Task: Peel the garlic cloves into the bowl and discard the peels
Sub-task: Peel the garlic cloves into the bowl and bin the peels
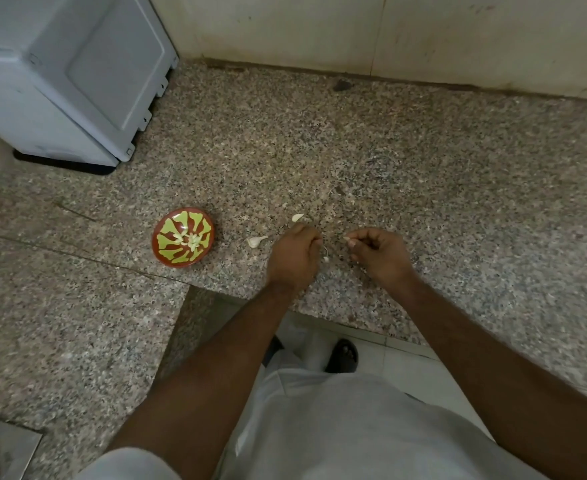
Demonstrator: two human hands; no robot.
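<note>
Peeling in hand: the person stands at the granite worktop, both hands raised just above its front edge, working one clove between them.
Left hand: its grip is curled shut round something small; a pale curl of peel hangs out on the thumb side, which suggests the clove is being held steady inside the fist while the skin is drawn off. The clove itself is hidden by the fingers.
Right hand: fingers curled, thumb and forefinger pinching a pale scrap, probably peel just torn away; whether it is skin or clove tip is too small to tell.
Gap between hands: small, the two apart but near, as fits a pulling motion that strips skin.
Bowl: red with a yellow-green pattern, on the worktop to the left of the hands, near enough for the left hand to drop a clove in; pale peeled cloves lie at its centre.
Unpeeled cloves: one lies between bowl and left hand, another just beyond the left hand, kept within easy reach as the waiting supply.
Progress: judged partway, with some cloves in the bowl, two waiting, and peels not yet discarded.
White appliance: sits at the far left corner, well apart from the work.
</note>
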